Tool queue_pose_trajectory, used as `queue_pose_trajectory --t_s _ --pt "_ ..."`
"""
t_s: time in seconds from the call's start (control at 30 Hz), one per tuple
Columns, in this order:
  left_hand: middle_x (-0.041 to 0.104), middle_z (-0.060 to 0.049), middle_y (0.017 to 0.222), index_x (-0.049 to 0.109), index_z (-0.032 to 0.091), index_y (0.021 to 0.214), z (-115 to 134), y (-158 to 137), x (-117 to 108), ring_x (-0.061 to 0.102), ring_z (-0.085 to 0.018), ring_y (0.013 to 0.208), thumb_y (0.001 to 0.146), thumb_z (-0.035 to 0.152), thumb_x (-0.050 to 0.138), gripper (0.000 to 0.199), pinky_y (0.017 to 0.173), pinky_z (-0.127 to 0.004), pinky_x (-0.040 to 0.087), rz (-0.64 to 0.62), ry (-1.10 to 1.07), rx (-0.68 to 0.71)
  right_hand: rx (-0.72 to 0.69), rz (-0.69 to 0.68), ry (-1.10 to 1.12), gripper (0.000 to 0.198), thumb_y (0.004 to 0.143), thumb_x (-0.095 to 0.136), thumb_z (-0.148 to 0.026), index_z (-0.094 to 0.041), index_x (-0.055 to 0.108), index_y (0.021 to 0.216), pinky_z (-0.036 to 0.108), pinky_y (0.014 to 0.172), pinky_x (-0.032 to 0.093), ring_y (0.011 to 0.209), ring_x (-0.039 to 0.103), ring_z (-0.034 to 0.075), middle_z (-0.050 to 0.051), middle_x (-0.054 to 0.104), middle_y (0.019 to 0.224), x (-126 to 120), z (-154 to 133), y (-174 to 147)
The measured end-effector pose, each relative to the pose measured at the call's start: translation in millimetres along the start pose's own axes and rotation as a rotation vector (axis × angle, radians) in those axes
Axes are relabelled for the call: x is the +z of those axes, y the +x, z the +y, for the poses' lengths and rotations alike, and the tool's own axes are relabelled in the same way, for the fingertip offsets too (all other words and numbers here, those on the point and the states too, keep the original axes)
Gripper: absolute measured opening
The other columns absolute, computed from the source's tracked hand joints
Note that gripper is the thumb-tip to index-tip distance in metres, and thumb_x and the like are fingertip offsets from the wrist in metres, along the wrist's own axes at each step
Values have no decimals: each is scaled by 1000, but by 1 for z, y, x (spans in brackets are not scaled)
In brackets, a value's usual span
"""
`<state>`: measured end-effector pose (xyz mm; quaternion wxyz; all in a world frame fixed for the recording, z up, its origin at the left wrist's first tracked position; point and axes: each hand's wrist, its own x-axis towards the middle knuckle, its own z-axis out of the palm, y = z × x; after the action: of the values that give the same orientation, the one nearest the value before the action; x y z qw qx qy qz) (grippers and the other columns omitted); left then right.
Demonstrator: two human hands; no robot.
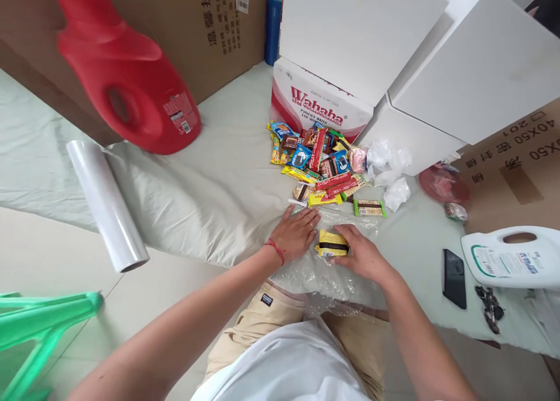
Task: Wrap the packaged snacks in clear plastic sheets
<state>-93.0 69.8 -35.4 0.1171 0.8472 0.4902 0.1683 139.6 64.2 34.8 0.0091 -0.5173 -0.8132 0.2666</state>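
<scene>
The yellow packet (329, 249) is laid on film (317, 277), with the cloth's (231, 179) near edge at 6 o'clock, its expanse toward 10, and snacks (317, 156) at 12. It is gripped by the right hand (365, 260); at 9, film is pressed by the left hand (295, 236), opened flat.

Single camera is sitting on person's head, facing forward and steeply down. Shirt (284, 366) and trousers (245, 337) are filling bottom middle; forearms (210, 302) are entering from bottom edge, on both sides of shirt, leading to left hand (295, 233) and right hand (361, 252) near middle of view. Lens is staying rather near, yet view is reaching wide: counter (227, 156) is crossing from left edge to right, white boxes (345, 27) are closing far side, floor (175, 290) is showing lower left.
</scene>
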Motion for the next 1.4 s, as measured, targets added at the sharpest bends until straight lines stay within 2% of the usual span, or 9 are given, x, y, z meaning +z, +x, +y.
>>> queue_pose_trajectory --t_s 0.13,0.3,0.5,0.67,0.77,0.93,1.07,1.2,1.4 --pt "44 -5 161 47 26 152 1 0 0 41 -24 148 106 37 30 51 126 -56 12 -14 18 -15 37 40 -37 56 84 74 -37 -27 56 137 42 96 51 116 64 30 10 62 131 2 1 -5" --pt "43 -4 162 47 26 152 1 0 -2 40 -23 149 106 38 29 50 127 -55 12 -20 24 -22 46 71 -25 67 83 75 -42 -29 50 144 41 92 52 116 64 31 11 55 142 2 2 -10" --pt "45 -5 161 50 24 149 -4 -2 -7 44 -22 146 107 40 28 50 124 -51 24 13 -49 -9 12 345 -19 46 96 56 -44 -20 60 135 48 100 46 117 57 33 14 65 128 -26 39 23" --pt "62 -9 143 65 22 132 -13 -4 -13 51 -24 136 105 33 35 42 116 -46 40 245 -179 -92 -22 237 -114 47 86 71 -37 -20 65 130 43 92 42 105 53 32 9 73 109 -28 48 64" --pt "64 -10 138 62 22 134 -10 2 -24 52 -26 133 101 35 43 40 115 -49 39 330 -198 -92 -21 174 -95 23 83 73 -25 -21 75 106 37 84 38 94 52 28 6 71 85 -28 42 73" --pt "50 -13 155 32 19 158 0 35 -42 28 -32 153 89 41 62 78 126 -57 8 188 -174 99 -244 215 -33 8 89 68 -21 -21 75 92 34 83 36 91 50 24 4 66 78 -42 32 64" --pt "71 -9 127 43 22 151 -1 55 -45 36 -33 149 80 29 68 76 124 -62 -3 -37 -190 141 -373 227 -55 13 95 60 -19 -20 72 94 32 76 37 85 50 23 5 61 79 -48 27 43" --pt "75 -3 91 65 20 121 -4 51 -50 60 -29 122 80 29 68 42 123 -57 10 -100 -180 129 -369 262 -31 17 101 54 -24 -19 69 99 28 70 38 78 53 19 4 59 83 -36 23 19" --pt "70 -3 90 65 20 100 2 29 -56 61 -24 105 76 12 61 26 111 -50 29 -8 -117 162 -356 182 56 15 98 63 -33 -20 66 107 25 66 41 74 58 15 2 60 89 -12 22 -3"
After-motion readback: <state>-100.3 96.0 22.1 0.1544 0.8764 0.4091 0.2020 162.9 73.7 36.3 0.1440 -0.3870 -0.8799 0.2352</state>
